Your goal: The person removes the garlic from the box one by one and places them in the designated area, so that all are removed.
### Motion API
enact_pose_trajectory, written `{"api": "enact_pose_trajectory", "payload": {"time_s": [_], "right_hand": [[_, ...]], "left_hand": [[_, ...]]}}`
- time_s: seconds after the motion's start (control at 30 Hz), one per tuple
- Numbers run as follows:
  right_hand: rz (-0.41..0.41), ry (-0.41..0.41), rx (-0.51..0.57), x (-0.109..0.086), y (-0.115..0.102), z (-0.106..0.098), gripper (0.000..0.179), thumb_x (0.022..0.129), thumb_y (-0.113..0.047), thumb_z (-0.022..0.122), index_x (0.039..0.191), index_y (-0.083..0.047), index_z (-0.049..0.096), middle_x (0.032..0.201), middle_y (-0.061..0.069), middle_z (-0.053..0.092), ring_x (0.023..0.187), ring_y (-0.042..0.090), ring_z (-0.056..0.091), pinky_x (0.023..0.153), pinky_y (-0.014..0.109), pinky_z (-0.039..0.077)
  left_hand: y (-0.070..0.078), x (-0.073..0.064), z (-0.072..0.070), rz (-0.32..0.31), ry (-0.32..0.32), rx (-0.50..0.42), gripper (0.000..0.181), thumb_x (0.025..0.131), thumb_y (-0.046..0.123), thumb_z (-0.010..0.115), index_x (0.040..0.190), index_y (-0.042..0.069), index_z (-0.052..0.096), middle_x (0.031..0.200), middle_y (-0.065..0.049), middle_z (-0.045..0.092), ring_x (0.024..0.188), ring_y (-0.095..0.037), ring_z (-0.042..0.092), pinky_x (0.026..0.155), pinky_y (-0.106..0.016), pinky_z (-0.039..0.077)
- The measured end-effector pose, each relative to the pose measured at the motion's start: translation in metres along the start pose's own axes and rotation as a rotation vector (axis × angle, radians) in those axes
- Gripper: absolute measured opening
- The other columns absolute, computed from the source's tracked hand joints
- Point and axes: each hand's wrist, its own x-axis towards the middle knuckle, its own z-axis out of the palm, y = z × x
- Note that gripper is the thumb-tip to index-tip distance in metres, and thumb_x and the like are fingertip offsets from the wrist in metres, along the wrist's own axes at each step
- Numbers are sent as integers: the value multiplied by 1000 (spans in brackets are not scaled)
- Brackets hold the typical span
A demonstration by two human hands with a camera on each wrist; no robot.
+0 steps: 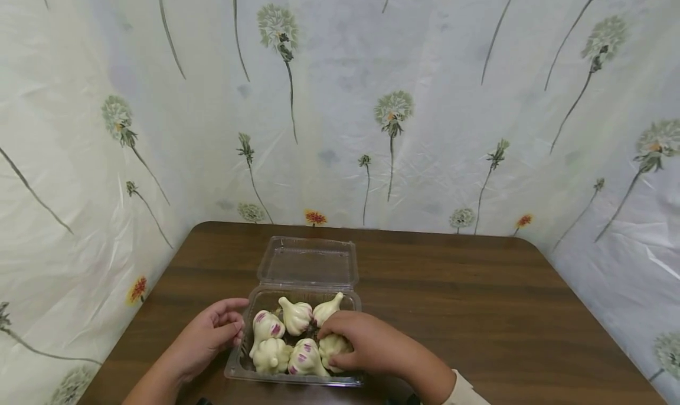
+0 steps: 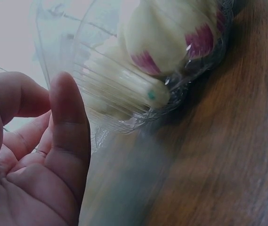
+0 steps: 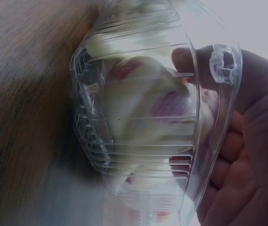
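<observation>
A clear plastic clamshell box [image 1: 297, 379] lies on the table with its lid [image 1: 310, 262] folded back. Several garlic bulbs, whitish with some purple streaks, fill it; one streaked garlic bulb [image 1: 306, 358] lies at the front middle. My right hand [image 1: 366, 340] reaches over the right rim and grips the front-right garlic bulb [image 1: 333, 348] between thumb and fingers. Through the clear wall in the right wrist view, the thumb [image 3: 184, 60] shows inside the box. Beside the left wall, my left hand [image 1: 212, 337] holds nothing, its fingers loosely bent and fingertips close to the rim.
The dark brown wooden table [image 1: 451, 310] extends to the right of the box and behind it. A pale sheet [image 1: 340, 127] printed with dandelions hangs around the table's back and sides. Small dark objects peek in at the front edge near both wrists.
</observation>
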Motion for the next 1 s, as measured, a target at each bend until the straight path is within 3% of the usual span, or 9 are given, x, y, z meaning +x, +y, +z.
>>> {"api": "enact_pose_trajectory", "payload": {"time_s": [0.37, 0.73, 1.0], "right_hand": [[23, 12, 69, -1, 1, -2, 29, 97, -28, 76, 124, -22, 72, 129, -14, 65, 121, 4, 59, 101, 30, 53], [16, 91, 124, -3, 6, -2, 30, 95, -28, 78, 123, -20, 73, 126, -14, 68, 113, 4, 60, 97, 28, 53], [-40, 144, 137, -2, 7, -5, 31, 95, -27, 79, 124, -16, 73, 126, -9, 70, 114, 7, 63, 96, 30, 55]], "left_hand": [[-2, -1, -1, 3, 0, 3, 58, 104, 6, 61, 153, -9, 34, 102, -4, 61, 87, -13, 64, 79, -26, 59], [-2, 0, -2, 1, -8, -4, 59, 104, 7, 61, 153, -9, 33, 102, -3, 61, 87, -12, 65, 78, -25, 59], [-1, 0, -2, -1, -17, -13, 59, 105, 8, 61, 153, -8, 32, 102, -3, 61, 87, -12, 65, 79, -25, 59]]}}
